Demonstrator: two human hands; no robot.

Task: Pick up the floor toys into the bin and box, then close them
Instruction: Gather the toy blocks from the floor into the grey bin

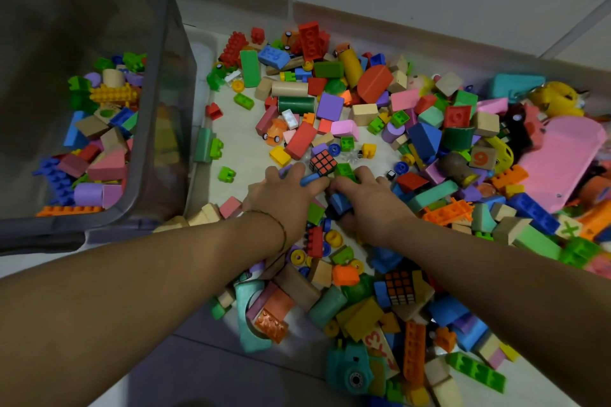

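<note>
Floor (pixel 246 139) covered in toy blocks (pixel 330 106), grey bin (pixel 165 26) on the left with some blocks inside.
My left grip (pixel 284 195) lies spread on the pile, just beside a small puzzle cube (pixel 323 162). My right grip (pixel 367 198) curls round a blue block (pixel 340 203). The two grips nearly touch.

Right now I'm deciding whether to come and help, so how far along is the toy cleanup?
Early on. Done: the grey bin holds a layer of blocks. In hand: the left hand and right hand are down among pieces near the small puzzle cube, seemingly gathering a handful; any firm grip is unclear. Left: most toys lie on the floor, including the large pink toy, and the bin is open.
</note>
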